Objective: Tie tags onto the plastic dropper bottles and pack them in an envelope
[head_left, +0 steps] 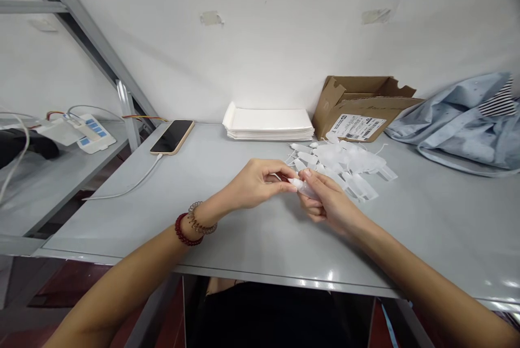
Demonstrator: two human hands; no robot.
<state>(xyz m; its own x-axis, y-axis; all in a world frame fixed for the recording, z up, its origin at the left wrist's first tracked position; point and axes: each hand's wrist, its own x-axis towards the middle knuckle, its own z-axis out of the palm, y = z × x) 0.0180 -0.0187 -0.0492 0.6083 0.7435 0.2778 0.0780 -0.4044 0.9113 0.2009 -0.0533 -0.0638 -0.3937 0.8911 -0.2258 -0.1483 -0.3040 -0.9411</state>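
Above the grey table, my right hand (325,196) is closed around a small translucent white bottle (307,190) with a narrow pointed tip, which points left. The thumb and index finger of my left hand (264,180) close on the bottle's tip end from the left; its other fingers are curled and partly hidden. Just behind my right hand lies a loose pile of similar translucent white pieces (337,158). Some of them have thin tips or strings, and their exact kind is hard to make out.
A stack of white envelopes or sheets (268,123) lies against the wall. To its right are an open cardboard box (361,112) and a light blue fabric item (459,126). A phone (173,137) on a white cable (134,188) lies at left. The table's front edge (284,278) is near me.
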